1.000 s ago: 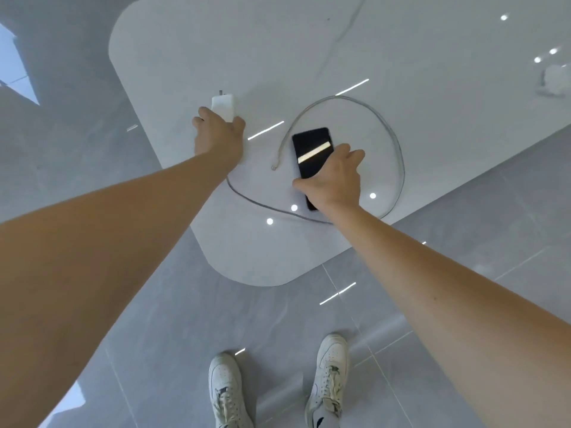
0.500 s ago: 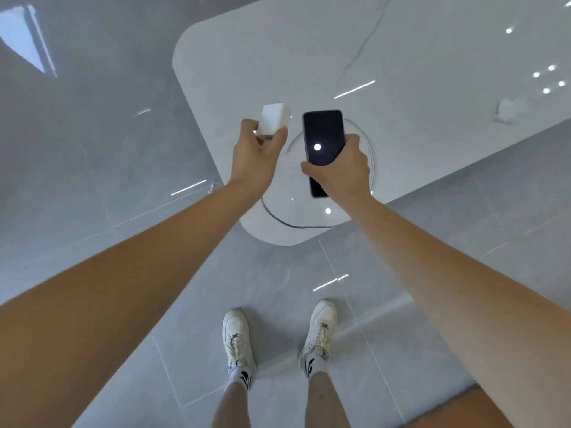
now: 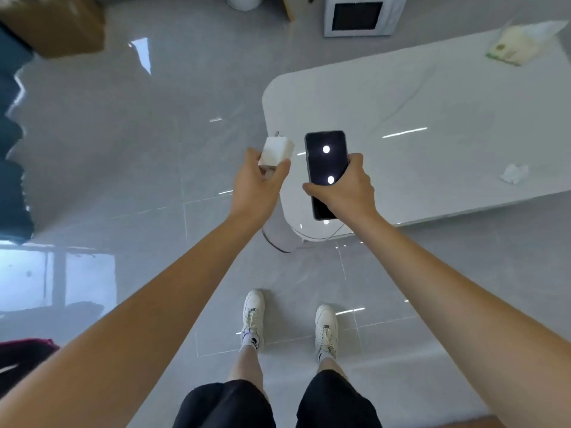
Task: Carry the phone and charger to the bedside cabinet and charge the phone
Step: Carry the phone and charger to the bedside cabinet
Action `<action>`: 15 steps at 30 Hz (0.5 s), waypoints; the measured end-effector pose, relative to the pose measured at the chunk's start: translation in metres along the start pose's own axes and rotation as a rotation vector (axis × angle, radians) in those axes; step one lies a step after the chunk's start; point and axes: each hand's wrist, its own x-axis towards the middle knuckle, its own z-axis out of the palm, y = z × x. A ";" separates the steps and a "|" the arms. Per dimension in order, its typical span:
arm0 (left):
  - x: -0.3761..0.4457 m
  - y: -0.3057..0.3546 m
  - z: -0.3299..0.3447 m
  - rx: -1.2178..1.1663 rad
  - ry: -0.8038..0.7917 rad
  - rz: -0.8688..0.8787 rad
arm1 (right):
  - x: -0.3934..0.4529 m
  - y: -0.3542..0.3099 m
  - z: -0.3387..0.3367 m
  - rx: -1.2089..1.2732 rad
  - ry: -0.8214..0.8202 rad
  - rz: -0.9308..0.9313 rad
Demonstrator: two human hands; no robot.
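Observation:
My left hand [image 3: 256, 186] grips a white cube-shaped charger plug [image 3: 277, 149], its prongs pointing up and away from me. My right hand [image 3: 346, 188] holds a black phone [image 3: 326, 162] upright, screen towards me and dark except for two reflected lights. Both hands are raised side by side in front of me, at the near left corner of a white table [image 3: 432, 118]. The thin grey charger cable [image 3: 296, 240] hangs in a loop below the hands, over the table's corner.
On the table lie a crumpled tissue [image 3: 514, 173] and a green-and-white packet [image 3: 519, 43]. A white microwave [image 3: 360, 15] and a cardboard box [image 3: 61, 24] stand on the glossy grey floor behind. Dark furniture [image 3: 12, 134] lines the left edge.
Both hands have lifted the charger plug and the phone off the table. I have stepped back, and the view has swung left, so more of the floor shows.

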 end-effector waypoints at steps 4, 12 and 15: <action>-0.051 0.019 -0.059 0.003 0.123 -0.040 | -0.040 -0.044 -0.013 -0.018 -0.146 -0.060; -0.161 0.019 -0.196 -0.023 0.466 -0.077 | -0.129 -0.144 0.021 -0.153 -0.386 -0.228; -0.208 0.005 -0.254 -0.020 0.597 -0.114 | -0.175 -0.182 0.054 -0.193 -0.469 -0.311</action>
